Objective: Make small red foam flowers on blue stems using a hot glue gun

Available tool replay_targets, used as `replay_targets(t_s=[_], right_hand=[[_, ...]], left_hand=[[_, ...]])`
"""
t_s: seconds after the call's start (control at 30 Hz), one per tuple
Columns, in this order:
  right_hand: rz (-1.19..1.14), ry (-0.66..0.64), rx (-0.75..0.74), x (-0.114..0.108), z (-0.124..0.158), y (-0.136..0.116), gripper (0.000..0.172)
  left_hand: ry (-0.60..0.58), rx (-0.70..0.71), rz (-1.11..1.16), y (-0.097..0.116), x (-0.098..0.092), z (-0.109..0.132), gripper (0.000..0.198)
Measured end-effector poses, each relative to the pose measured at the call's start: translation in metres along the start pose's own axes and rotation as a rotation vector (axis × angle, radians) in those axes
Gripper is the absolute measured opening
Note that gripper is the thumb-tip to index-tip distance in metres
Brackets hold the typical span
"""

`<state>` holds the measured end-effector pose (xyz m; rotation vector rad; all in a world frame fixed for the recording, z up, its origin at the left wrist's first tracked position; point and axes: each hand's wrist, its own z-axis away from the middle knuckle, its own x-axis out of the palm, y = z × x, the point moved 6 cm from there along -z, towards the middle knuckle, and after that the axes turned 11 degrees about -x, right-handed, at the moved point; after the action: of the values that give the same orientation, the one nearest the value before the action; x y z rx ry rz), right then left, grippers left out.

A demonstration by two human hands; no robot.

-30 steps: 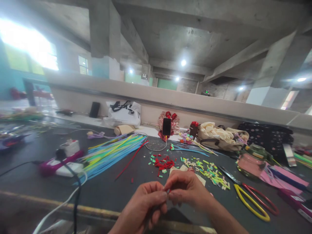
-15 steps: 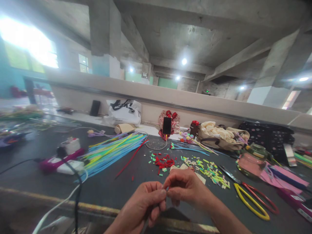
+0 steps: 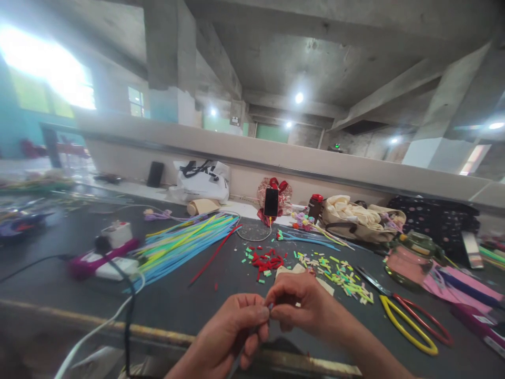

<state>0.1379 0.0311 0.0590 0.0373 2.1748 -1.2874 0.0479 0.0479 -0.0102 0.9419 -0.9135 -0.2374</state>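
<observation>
My left hand [image 3: 240,323] is closed near the table's front edge, its thumb and fingers pinched on a thin stem that runs down below the palm. Against its fingertips, my right hand [image 3: 302,300] pinches a tiny bluish piece, mostly hidden by the fingers. Just beyond the hands lie short red pieces [image 3: 268,261] and scattered yellow-green pieces [image 3: 341,273]. A beige sheet [image 3: 325,286] is partly covered by my right hand. Long blue, green and yellow stems [image 3: 189,245] lie in a bundle at the left, with one red stem [image 3: 215,255] beside them.
Scissors [image 3: 406,316] with yellow and red handles lie at the right, near a glass jar [image 3: 410,258]. A power strip [image 3: 114,267] and cables are at the left. Along the back stand a white bag [image 3: 203,181], a phone [image 3: 271,202] and a cloth bag [image 3: 351,218].
The view has shifted slightly. Both hands stay together in nearly the same pose, with a small movement of my right fingers.
</observation>
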Motion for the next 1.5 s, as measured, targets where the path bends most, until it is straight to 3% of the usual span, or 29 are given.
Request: replay_targets(t_s=[0.17, 0.3, 0.47, 0.87, 1.13, 1.37, 1.5], right_hand=[[-0.059, 0.058, 0.002, 0.001, -0.001, 0.008, 0.015], [-0.315, 0.255, 0.055, 0.003, 0.002, 0.026, 0.027], [-0.555, 0.460, 0.077, 0.011, 0.005, 0.041, 0.016], [-0.489, 0.550, 0.101, 0.016, 0.007, 0.042, 0.014], [-0.534, 0.620, 0.159, 0.015, 0.009, 0.054, 0.011], [-0.538, 0.595, 0.171, 0.014, 0.009, 0.055, 0.016], [-0.491, 0.588, 0.172, 0.013, 0.008, 0.055, 0.013]], left_hand=[[0.073, 0.016, 0.033, 0.002, -0.004, 0.000, 0.013], [0.118, 0.090, 0.108, 0.008, -0.005, 0.005, 0.013], [0.205, 0.201, 0.101, 0.014, -0.004, 0.011, 0.011], [0.317, 0.302, -0.064, 0.017, -0.009, 0.007, 0.019], [0.410, 0.228, -0.139, 0.016, -0.009, 0.009, 0.020], [0.340, 0.247, -0.178, 0.021, -0.010, 0.008, 0.021], [0.450, 0.326, -0.257, 0.033, -0.014, 0.011, 0.017]])
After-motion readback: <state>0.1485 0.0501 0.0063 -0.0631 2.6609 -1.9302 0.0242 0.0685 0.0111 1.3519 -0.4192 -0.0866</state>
